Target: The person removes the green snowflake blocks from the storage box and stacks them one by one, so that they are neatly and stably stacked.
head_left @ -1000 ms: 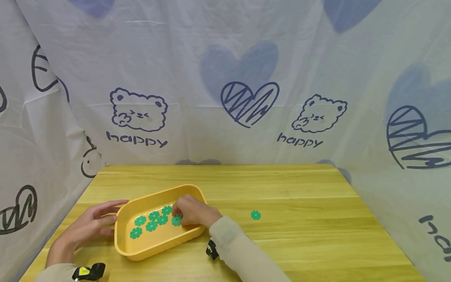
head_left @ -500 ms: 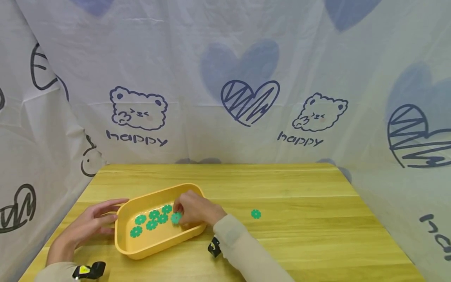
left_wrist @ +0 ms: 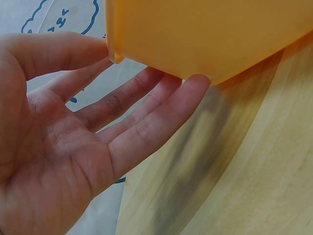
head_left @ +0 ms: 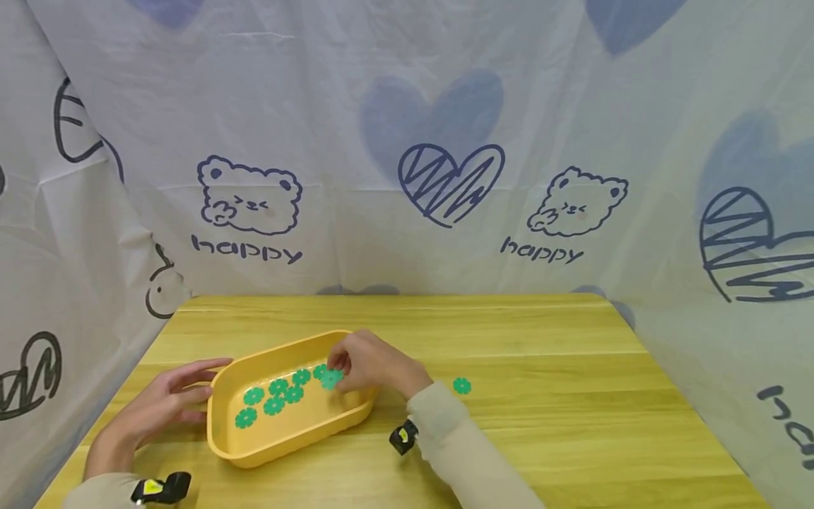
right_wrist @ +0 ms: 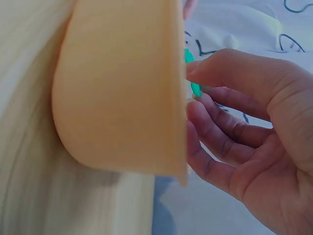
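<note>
A yellow plastic tray [head_left: 286, 442] sits at an angle on the table, with several green flower-shaped discs [head_left: 273, 405] on its floor. At the tray's left end my left hand [head_left: 159, 403] rests its extended fingers on the outer wall; the left wrist view shows the thumb at the rim [left_wrist: 115, 49] and fingertips at the wall's lower edge. My right hand [head_left: 375, 364] is over the tray's right end and pinches one green flower-shaped disc [head_left: 331, 379] between thumb and fingers. In the right wrist view the tray wall hides part of that disc [right_wrist: 196, 89].
One more green flower-shaped disc [head_left: 461, 386] lies on the wooden table [head_left: 540, 438], right of the tray. A white printed cloth [head_left: 356, 233] hangs behind the table and along its sides.
My right hand has risen from the tray floor and moved right and back with the green flower-shaped disc, uncovering another disc beneath. My left hand and the tray have stayed put.
</note>
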`<state>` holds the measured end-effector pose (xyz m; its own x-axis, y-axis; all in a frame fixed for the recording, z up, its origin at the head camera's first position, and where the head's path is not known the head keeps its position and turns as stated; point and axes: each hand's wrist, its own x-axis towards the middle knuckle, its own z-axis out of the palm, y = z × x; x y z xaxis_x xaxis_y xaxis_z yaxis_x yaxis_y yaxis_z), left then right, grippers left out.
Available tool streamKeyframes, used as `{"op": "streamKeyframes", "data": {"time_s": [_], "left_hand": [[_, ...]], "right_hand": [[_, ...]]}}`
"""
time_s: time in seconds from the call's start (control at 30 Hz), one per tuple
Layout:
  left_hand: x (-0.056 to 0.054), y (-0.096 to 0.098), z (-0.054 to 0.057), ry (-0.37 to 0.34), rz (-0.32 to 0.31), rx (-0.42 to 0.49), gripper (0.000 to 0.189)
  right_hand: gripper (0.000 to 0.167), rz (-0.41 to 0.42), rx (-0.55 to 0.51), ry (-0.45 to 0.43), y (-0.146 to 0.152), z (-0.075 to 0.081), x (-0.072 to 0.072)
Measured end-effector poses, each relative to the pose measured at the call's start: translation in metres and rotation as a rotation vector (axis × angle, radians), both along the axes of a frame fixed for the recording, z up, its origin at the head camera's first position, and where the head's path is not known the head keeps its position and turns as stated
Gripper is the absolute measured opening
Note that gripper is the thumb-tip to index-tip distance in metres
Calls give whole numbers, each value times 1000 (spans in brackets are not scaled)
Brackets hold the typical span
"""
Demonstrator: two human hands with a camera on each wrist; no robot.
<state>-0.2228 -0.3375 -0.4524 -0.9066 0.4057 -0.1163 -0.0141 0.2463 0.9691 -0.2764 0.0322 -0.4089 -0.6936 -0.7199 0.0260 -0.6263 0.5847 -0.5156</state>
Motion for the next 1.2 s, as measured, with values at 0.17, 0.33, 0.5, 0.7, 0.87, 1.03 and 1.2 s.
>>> {"op": "streamKeyframes", "data": {"time_s": [0.17,0.33,0.5,0.7,0.87,1.03,1.2], "left_hand": [[0,1,0,-4,6,-2,57],[0,1,0,-2,23,-9,58],[0,2,1,2,25,-15,59],[-1,2,0,-13,36,-25,60],[0,2,-1,-6,26,-19,59],[0,2,0,-9,29,-23,59],[0,2,0,-7,43,-42,60]], "right_hand": [[22,-22,-46,-25,16,6,-3],[21,-41,-66,-44,33,10,-3],[21,-75,-91,-45,50,11,-3],[22,-103,-112,-45,67,9,-4],[21,-101,-131,-42,79,8,-4],[21,-126,-145,-56,93,4,-3],[21,-182,-137,-58,106,-1,-1]]}}
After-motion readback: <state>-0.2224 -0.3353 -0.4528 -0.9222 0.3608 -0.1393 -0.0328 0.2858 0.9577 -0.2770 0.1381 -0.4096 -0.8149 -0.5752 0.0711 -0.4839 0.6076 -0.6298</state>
